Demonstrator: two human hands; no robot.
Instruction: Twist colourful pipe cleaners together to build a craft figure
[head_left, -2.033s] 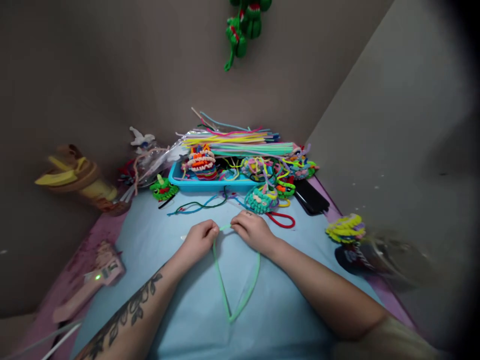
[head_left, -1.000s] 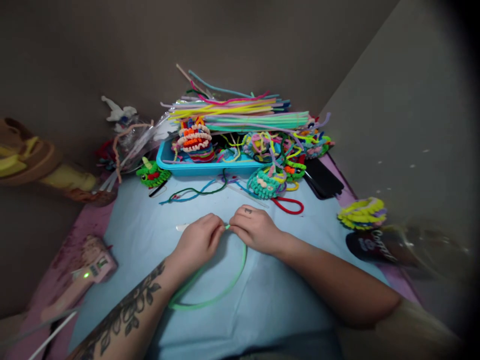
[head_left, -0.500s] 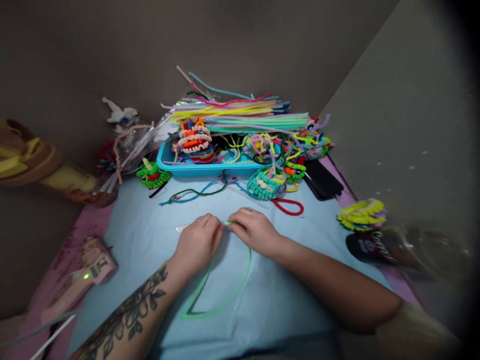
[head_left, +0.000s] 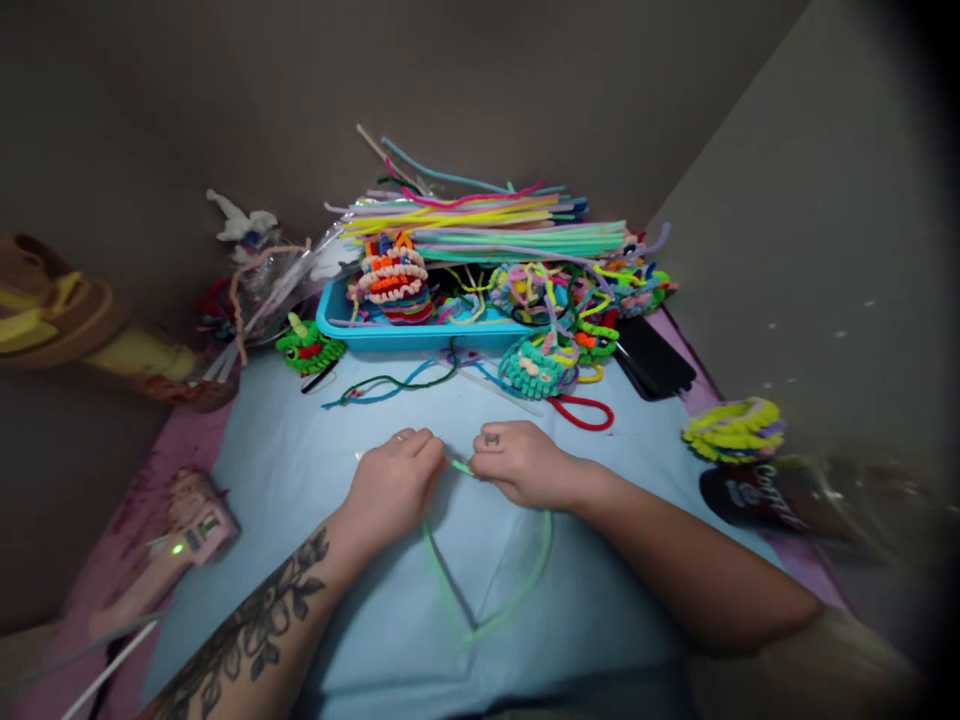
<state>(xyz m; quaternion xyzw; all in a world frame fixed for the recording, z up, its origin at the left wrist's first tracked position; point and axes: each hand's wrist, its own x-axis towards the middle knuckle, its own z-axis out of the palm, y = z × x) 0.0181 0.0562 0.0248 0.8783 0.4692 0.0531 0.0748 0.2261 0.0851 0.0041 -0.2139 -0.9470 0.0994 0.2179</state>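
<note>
Both hands grip a light green pipe cleaner (head_left: 541,565), whose long part hangs toward me in a pointed loop. My left hand (head_left: 397,480) is closed on it, thumb side toward the middle. Closed on the same pipe cleaner a short way to the right is my right hand (head_left: 521,465). A short green stretch, which looks twisted, spans the gap between the fingers. Just left of my left hand a small whitish tip of something shows, mostly hidden by the hand.
A blue tray (head_left: 427,340) holds fuzzy figures, with bundles of pipe cleaners (head_left: 517,240) behind. In front lie a teal figure (head_left: 534,368) and a red loop (head_left: 585,413). A pink glue gun (head_left: 187,545) is left; a black phone (head_left: 652,360) and dark cup (head_left: 750,498) are right.
My right hand has moved right and slightly down, widening the gap between the hands. The hanging loop's point has swung to the right.
</note>
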